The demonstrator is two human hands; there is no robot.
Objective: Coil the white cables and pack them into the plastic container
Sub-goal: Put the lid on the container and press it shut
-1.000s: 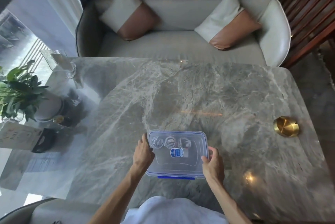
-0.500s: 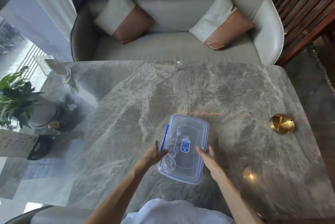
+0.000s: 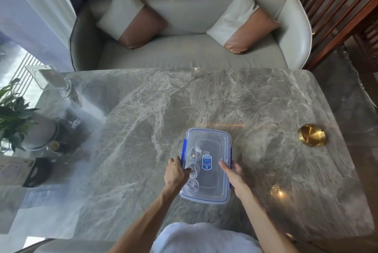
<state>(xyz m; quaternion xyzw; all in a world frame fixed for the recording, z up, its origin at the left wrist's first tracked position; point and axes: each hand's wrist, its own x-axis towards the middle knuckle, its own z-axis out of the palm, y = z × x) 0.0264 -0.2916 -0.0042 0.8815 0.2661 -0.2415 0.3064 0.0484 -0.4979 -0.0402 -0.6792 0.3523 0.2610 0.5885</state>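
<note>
Marble table (image 3: 143,130) mostly bare — hands flank lidded container (image 3: 210,150), seemingly mid-table.

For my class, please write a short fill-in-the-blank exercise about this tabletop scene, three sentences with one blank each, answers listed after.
1. The white cables lie coiled inside the plastic container, whose lid is ____.
2. The container rests on a ____ table.
3. The left hand and right hand hold the container's two ____ sides.

Missing words: on; marble; long
</note>
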